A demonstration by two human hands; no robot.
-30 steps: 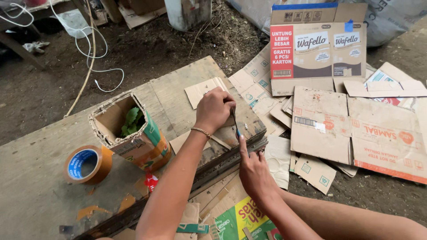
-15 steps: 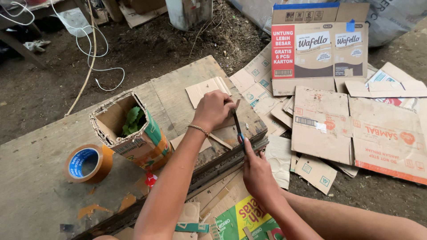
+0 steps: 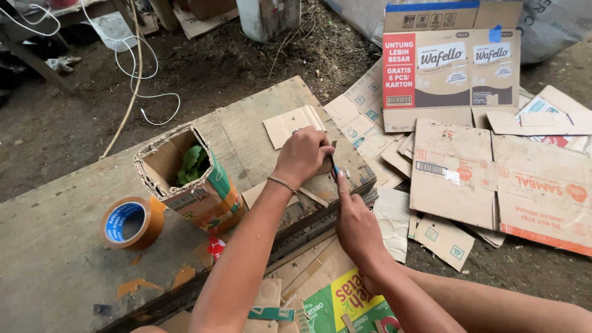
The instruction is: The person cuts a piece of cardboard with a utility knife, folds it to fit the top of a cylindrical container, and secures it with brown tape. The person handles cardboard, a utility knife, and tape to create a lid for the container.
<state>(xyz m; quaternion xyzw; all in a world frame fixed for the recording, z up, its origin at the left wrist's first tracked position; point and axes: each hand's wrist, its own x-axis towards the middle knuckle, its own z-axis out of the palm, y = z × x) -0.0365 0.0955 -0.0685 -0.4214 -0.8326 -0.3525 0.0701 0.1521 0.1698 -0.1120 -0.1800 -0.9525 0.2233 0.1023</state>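
Cutting cardboard piece [image 3: 295,123] on the wooden table [image 3: 55,259]
Left hand [image 3: 303,155] presses it flat, fingers curled; right hand [image 3: 354,225] grips the blue-handled cutter [image 3: 333,166]. Best keep fingertips off the cut line.

Tape roll [image 3: 131,222] near left: brown, blue inner ring. Open box [image 3: 188,179]: tan cardboard, green and orange print, green leaves [image 3: 190,165] inside. Wooden board [image 3: 61,259]: weathered grey. Far right carton [image 3: 453,74]: red, brown, white panels.

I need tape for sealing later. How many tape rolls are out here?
1: a brown tape roll lies flat on the wooden table, left of the open cardboard box holding green leaves. Others may be hidden.
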